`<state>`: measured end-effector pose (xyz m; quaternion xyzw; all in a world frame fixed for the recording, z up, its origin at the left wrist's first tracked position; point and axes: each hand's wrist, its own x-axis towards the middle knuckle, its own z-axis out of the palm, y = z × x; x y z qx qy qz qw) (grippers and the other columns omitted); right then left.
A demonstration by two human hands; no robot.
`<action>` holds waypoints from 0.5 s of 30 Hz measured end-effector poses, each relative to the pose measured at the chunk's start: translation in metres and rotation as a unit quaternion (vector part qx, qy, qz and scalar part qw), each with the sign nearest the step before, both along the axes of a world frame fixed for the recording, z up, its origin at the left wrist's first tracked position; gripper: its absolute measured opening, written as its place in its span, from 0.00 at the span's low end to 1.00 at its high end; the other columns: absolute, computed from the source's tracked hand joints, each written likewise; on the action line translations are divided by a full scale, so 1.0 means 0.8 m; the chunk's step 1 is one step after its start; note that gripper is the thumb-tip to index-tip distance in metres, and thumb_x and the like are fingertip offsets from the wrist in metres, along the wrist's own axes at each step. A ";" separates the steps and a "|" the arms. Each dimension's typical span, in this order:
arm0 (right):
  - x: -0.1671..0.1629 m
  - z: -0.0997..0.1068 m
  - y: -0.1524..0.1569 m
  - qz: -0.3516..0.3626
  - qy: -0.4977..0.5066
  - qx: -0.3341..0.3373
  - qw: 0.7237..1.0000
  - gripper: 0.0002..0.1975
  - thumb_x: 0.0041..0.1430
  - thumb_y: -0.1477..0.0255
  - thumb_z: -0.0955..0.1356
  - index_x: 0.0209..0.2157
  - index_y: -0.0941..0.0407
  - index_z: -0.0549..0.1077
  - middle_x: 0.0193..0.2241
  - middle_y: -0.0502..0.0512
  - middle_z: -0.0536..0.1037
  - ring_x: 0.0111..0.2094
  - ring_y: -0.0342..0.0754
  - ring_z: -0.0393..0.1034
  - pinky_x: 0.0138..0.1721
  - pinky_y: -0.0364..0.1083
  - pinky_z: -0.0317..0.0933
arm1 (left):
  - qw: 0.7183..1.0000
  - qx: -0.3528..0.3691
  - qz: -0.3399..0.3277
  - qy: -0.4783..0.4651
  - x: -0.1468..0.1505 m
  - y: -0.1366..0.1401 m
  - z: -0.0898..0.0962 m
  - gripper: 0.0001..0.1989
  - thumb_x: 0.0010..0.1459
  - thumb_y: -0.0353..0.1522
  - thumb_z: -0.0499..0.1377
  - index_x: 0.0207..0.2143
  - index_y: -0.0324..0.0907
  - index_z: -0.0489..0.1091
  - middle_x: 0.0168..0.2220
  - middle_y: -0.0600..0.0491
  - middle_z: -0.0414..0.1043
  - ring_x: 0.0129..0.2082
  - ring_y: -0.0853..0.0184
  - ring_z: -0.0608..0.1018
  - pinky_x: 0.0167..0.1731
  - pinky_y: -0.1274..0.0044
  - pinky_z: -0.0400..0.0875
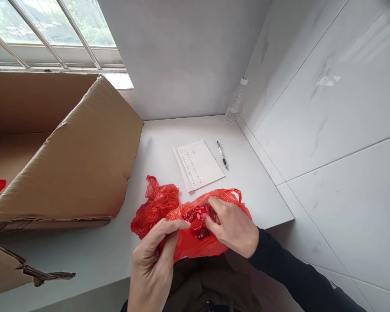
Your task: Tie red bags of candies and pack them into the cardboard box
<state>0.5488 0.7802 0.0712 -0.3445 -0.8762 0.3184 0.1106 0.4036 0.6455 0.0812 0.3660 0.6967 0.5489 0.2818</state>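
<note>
A thin red plastic bag (201,249) lies at the table's front edge with its mouth spread. Inside are several small, shiny dark-red wrapped packets (202,234). On the bag's left rim is my left hand (157,255), thumb and forefinger closed on the plastic. My right hand (230,221) reaches into the mouth from the right, its thumb and fingers curled around a small red packet with white print (201,212); its fingertips are partly hidden. A second red plastic bag (159,203), bunched up, rests against the first one on the left.
A large open cardboard box (94,151) takes up the left side, with a torn flap (6,268) at the front. Beyond the bags lie a sheet of paper with handwriting (199,167) and a pen (222,155). A clear bottle (235,104) stands in the back right corner.
</note>
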 end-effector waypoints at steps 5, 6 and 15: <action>0.000 0.013 -0.006 -0.037 0.114 -0.110 0.987 0.10 0.64 0.74 0.65 0.47 0.54 0.70 0.31 0.49 0.77 0.31 0.45 0.73 0.36 0.45 0.70 | 0.976 -0.137 -0.074 0.150 0.013 0.014 0.002 0.13 0.64 0.41 0.57 0.48 0.51 0.73 0.35 0.55 0.73 0.28 0.65 0.74 0.30 0.73 0.67; 0.000 0.014 -0.007 -0.028 0.137 -0.131 0.982 0.10 0.65 0.73 0.65 0.48 0.54 0.70 0.35 0.51 0.79 0.35 0.45 0.75 0.39 0.45 0.71 | 0.972 -0.156 -0.084 0.153 0.014 0.017 0.002 0.15 0.63 0.43 0.58 0.50 0.51 0.72 0.36 0.54 0.74 0.27 0.64 0.74 0.29 0.72 0.68; 0.006 0.008 -0.007 0.046 0.200 -0.229 0.952 0.16 0.70 0.74 0.59 0.53 0.55 0.72 0.44 0.53 0.80 0.48 0.45 0.75 0.52 0.48 0.70 | 0.987 -0.123 -0.047 0.092 0.006 0.029 -0.023 0.13 0.64 0.42 0.56 0.42 0.48 0.76 0.38 0.52 0.78 0.35 0.60 0.78 0.33 0.72 0.70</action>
